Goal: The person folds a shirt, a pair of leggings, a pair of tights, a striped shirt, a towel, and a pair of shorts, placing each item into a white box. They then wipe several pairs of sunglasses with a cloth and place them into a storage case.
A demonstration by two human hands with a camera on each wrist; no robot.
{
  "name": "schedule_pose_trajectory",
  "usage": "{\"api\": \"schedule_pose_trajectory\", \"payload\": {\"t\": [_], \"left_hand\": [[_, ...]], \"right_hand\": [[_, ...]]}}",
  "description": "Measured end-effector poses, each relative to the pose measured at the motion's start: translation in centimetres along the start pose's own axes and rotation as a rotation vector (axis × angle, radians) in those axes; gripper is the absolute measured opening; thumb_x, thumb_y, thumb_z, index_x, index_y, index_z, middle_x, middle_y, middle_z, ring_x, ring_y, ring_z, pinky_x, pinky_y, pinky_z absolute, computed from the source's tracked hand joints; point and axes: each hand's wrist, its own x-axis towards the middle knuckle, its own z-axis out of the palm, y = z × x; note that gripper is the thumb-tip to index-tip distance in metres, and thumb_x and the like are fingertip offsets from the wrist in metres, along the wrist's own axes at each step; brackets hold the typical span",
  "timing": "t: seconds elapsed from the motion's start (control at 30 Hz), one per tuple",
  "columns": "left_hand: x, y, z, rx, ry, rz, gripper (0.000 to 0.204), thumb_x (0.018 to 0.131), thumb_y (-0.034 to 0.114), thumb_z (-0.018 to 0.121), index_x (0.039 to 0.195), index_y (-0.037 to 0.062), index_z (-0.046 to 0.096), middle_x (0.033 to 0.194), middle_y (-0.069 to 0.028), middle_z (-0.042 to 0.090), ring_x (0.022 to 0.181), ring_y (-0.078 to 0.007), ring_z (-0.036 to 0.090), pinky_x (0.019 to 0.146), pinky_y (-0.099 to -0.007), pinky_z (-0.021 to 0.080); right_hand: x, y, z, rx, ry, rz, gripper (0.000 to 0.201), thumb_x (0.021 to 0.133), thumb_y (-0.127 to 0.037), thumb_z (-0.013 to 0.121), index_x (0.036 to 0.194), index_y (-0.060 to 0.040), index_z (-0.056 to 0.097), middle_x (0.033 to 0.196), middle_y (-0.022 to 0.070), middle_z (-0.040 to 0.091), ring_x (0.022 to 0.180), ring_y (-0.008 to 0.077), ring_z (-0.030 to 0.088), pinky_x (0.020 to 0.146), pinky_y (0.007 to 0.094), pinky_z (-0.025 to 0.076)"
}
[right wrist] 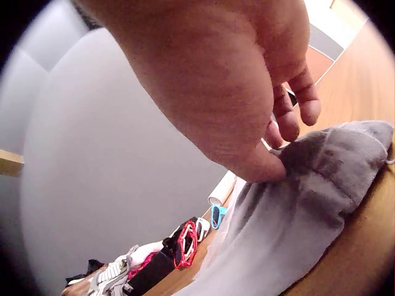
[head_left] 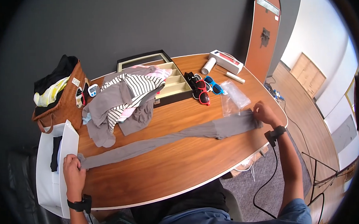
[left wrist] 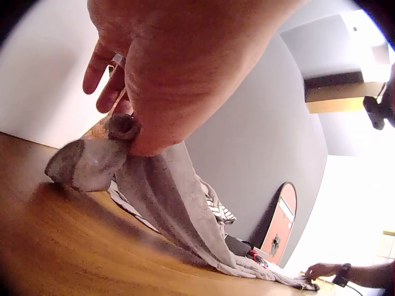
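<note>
Long grey cloth garment (head_left: 160,142) spans the brown wooden table (head_left: 174,172); left hand (head_left: 74,176) and right hand (head_left: 266,114), fingers curled, each pinch one end.

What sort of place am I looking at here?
Perhaps an office or studio workroom: a curved brown wood-grain table with white edging stands before a plain dark grey wall, bearing a heap of grey and striped clothes, with brown wood-look flooring to the right.

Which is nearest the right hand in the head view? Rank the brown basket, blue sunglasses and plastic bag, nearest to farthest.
1. Plastic bag: just left of the right hand.
2. Blue sunglasses: farther left.
3. Brown basket: at the view's left.
</note>
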Motion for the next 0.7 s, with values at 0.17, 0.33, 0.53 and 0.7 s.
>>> {"api": "schedule_pose_trajectory", "payload": {"t": [0.17,0.33,0.53,0.7], "left_hand": [[-0.9,0.3,0.0,0.025,-0.002,0.014,0.023,0.062,-0.012,0.057,0.068,-0.0007,0.038,0.092,-0.0164,0.050,0.088,-0.0373,0.049,0.079,-0.0433,0.040],[-1.0,-1.4,1.3,0.059,-0.080,-0.068,0.024,0.062,-0.012,0.058,0.068,-0.0002,0.039,0.079,-0.0162,0.050,0.078,-0.0380,0.050,0.071,-0.0439,0.041],[-1.2,-0.8,1.7,-0.086,-0.222,-0.057,0.024,0.063,-0.009,0.064,0.069,0.0008,0.042,0.073,-0.0159,0.047,0.070,-0.0363,0.049,0.063,-0.0413,0.041],[-1.5,-1.2,2.2,-0.088,-0.210,-0.059,0.025,0.062,-0.008,0.066,0.070,0.0012,0.043,0.074,-0.0164,0.049,0.074,-0.0379,0.051,0.066,-0.0426,0.042]], "right_hand": [[-1.4,-1.2,-0.8,0.121,0.149,-0.067,0.014,0.070,-0.008,0.066,0.082,-0.0017,0.061,0.107,0.0161,0.063,0.093,0.0308,0.062,0.078,0.0375,0.051],[-1.3,-0.1,-0.5,0.061,-0.016,0.070,0.019,0.071,-0.011,0.068,0.086,-0.0017,0.063,0.089,0.0158,0.066,0.086,0.0305,0.065,0.077,0.0377,0.052],[0.6,-3.6,-0.2,-0.014,0.088,0.023,0.037,0.078,-0.028,0.072,0.103,-0.0025,0.065,0.089,0.0173,0.068,0.086,0.0342,0.066,0.077,0.0410,0.052],[4.3,-5.1,3.5,-0.086,-0.043,0.063,0.046,0.077,-0.028,0.072,0.113,-0.0021,0.061,0.093,0.0213,0.068,0.088,0.0348,0.067,0.079,0.0414,0.052]]}}
